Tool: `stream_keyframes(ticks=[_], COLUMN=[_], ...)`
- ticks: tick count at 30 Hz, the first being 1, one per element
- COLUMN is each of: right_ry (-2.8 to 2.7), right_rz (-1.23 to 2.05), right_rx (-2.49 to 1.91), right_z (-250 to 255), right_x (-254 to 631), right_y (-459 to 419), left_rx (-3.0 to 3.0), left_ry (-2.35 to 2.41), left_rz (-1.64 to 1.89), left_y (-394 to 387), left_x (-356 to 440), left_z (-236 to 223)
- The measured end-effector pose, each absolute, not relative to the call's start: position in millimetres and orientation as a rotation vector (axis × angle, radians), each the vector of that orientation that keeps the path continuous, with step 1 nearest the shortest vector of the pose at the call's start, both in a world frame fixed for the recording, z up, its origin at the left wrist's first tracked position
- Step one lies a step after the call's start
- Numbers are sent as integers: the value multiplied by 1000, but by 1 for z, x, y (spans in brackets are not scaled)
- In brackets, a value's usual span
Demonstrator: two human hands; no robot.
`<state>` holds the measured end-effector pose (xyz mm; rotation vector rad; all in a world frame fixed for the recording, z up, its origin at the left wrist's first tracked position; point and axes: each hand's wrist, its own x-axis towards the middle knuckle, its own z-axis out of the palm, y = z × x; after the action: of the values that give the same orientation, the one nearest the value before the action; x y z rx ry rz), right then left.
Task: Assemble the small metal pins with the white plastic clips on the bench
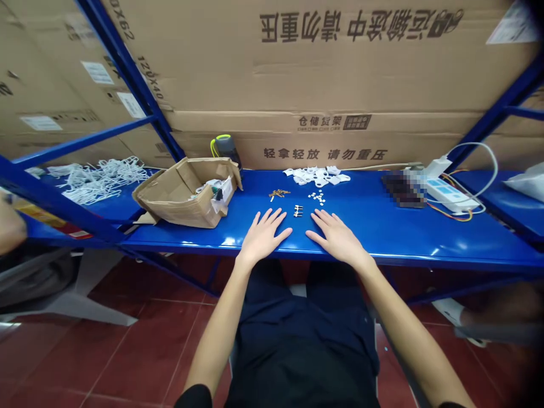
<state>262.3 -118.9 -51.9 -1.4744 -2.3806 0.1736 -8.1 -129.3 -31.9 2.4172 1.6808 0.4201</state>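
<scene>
My left hand (262, 236) lies flat near the front edge of the blue shelf surface (408, 238), fingers spread and holding nothing. Palm down on the right, my right hand (335, 235) is also open and bare. Between and just beyond my fingertips sit a few small metal pieces with white parts (298, 211). A scatter of small brass-coloured pieces (279, 194) lies beyond my left fingers. Tiny white pieces (317, 196) are spread beyond my right fingers. Farther back is a pile of flat white plastic parts (317, 176).
An open cardboard box (176, 198) stands at left, with a dark cylinder with a yellow-green loop (226, 147) behind it. At right are a white power strip (453, 194) with cables and a blurred dark object (403, 188). White cords (106, 178) lie beyond the left blue post.
</scene>
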Motion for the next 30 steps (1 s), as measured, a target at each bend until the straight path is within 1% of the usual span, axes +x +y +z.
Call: stream_keyframes(ticks=[15, 20, 24, 30], right_ry=[-2382, -2282, -2247, -2333], right_rz=[122, 127, 52, -3], right_rx=[-1446, -1424, -1532, -1689], right_z=[-51, -44, -30, -17], right_x=[263, 274, 284, 283], right_y=[-122, -106, -72, -39], left_rx=[2425, 2431, 2460, 2424], left_ry=[1699, 1664, 1650, 1979], left_rz=[370, 369, 429, 547], left_y=[-131, -128, -105, -52], left_x=[-6, -9, -16, -24], left_z=[-30, -25, -10, -4])
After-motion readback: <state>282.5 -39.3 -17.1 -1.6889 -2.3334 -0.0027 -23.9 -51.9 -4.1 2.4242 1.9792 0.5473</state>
